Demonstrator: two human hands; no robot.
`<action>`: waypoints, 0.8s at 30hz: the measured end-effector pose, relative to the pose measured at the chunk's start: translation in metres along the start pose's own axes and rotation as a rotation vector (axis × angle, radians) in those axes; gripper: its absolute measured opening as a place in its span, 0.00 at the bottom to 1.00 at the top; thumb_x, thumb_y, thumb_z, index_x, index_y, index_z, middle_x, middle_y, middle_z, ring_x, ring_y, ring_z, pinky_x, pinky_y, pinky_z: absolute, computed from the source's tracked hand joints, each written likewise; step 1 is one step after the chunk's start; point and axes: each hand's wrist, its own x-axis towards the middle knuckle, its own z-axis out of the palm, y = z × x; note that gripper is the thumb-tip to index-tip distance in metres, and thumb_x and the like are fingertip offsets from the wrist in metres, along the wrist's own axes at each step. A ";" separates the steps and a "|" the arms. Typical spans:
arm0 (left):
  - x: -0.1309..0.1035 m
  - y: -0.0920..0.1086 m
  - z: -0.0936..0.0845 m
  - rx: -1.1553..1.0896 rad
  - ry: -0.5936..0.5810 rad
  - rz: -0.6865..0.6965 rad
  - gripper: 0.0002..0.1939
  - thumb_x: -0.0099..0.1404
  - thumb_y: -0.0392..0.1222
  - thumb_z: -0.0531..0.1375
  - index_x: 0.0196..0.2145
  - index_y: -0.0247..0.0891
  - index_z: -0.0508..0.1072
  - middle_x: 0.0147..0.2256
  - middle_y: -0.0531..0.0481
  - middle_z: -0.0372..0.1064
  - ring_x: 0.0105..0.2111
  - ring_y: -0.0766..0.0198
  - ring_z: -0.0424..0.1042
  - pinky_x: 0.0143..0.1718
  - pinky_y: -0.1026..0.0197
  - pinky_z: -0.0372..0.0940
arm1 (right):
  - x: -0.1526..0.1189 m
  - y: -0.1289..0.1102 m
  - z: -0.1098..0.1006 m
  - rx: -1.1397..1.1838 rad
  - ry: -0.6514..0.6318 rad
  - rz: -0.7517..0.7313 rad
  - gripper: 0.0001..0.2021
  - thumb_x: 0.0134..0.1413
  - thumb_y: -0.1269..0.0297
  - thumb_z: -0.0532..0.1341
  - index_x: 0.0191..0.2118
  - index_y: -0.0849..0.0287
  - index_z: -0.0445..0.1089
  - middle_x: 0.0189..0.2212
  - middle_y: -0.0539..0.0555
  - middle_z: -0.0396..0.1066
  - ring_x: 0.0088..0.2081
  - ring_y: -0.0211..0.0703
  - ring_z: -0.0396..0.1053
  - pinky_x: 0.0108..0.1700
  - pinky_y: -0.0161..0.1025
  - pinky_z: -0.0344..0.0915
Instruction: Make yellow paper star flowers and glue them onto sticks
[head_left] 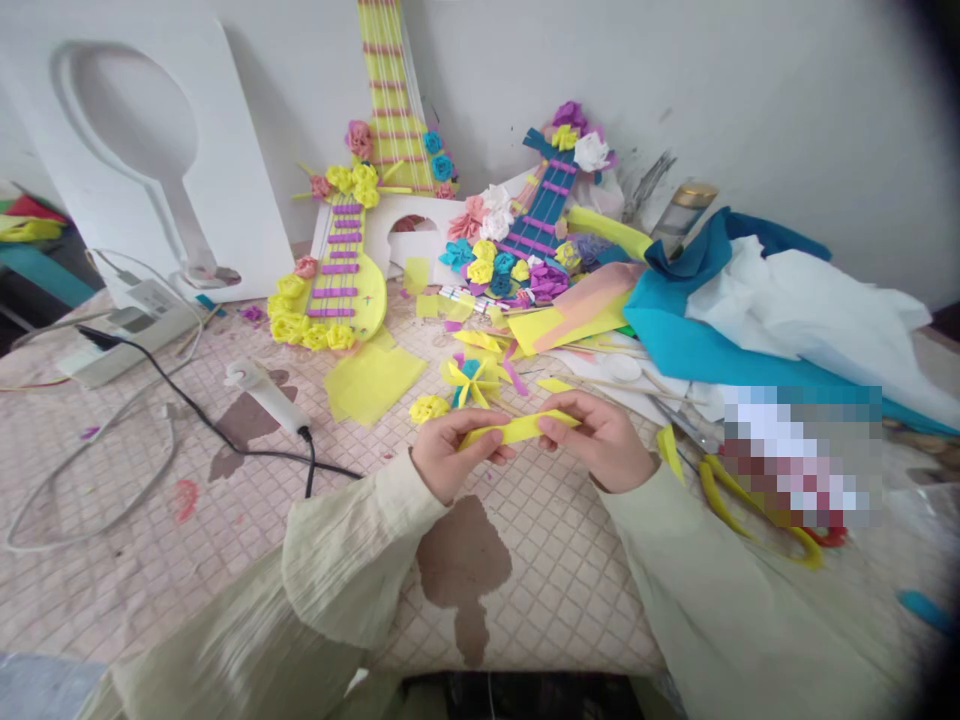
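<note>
1. Yellow strip (519, 429): held above the counter (559, 575) in front of you, apparently folded lengthwise. It is joined to nothing; judged unfinished.
2. Your left hand (459, 452): thumb and fingers pinching the strip's left end.
3. Your right hand (604, 442): thumb and fingers pinching its right end.
4. Just beyond your hands: a yellow rosette (429, 408), which looks complete, and beside it a petalled yellow piece (472, 378) over teal; whether that one is finished, you cannot tell from here.
5. Farther out: yellow sheets (375, 380) lie flat, evidently unworked stock. Glue gun (266, 395) rests unheld.
6. At the back: a yellow guitar model (369, 295) and a blue instrument model (541, 215), both strung and flowered, appear largely done.
</note>
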 end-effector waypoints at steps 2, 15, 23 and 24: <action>0.002 0.000 -0.001 -0.045 0.009 -0.070 0.12 0.47 0.39 0.64 0.30 0.29 0.72 0.25 0.49 0.72 0.21 0.68 0.72 0.24 0.67 0.70 | 0.000 0.000 -0.003 -0.076 -0.037 -0.083 0.10 0.44 0.62 0.62 0.35 0.59 0.67 0.29 0.52 0.71 0.26 0.37 0.69 0.29 0.37 0.69; 0.004 0.002 -0.005 -0.087 -0.058 -0.192 0.13 0.46 0.39 0.65 0.30 0.30 0.70 0.24 0.50 0.72 0.21 0.68 0.72 0.23 0.67 0.69 | 0.001 0.002 -0.009 -0.280 -0.113 -0.356 0.09 0.43 0.67 0.63 0.35 0.56 0.71 0.33 0.53 0.72 0.38 0.42 0.69 0.41 0.40 0.67; -0.004 0.002 -0.005 0.410 -0.010 0.257 0.09 0.56 0.37 0.57 0.35 0.31 0.70 0.25 0.47 0.72 0.24 0.66 0.73 0.29 0.65 0.69 | 0.003 0.000 -0.009 -0.237 -0.063 -0.477 0.09 0.44 0.70 0.62 0.36 0.56 0.69 0.38 0.55 0.69 0.43 0.44 0.66 0.46 0.46 0.64; -0.005 0.003 -0.006 0.462 -0.014 0.290 0.09 0.57 0.37 0.56 0.36 0.31 0.70 0.25 0.47 0.72 0.24 0.66 0.73 0.29 0.65 0.69 | 0.003 0.000 -0.009 -0.249 -0.055 -0.497 0.09 0.43 0.70 0.62 0.35 0.56 0.69 0.38 0.55 0.69 0.43 0.44 0.66 0.45 0.46 0.65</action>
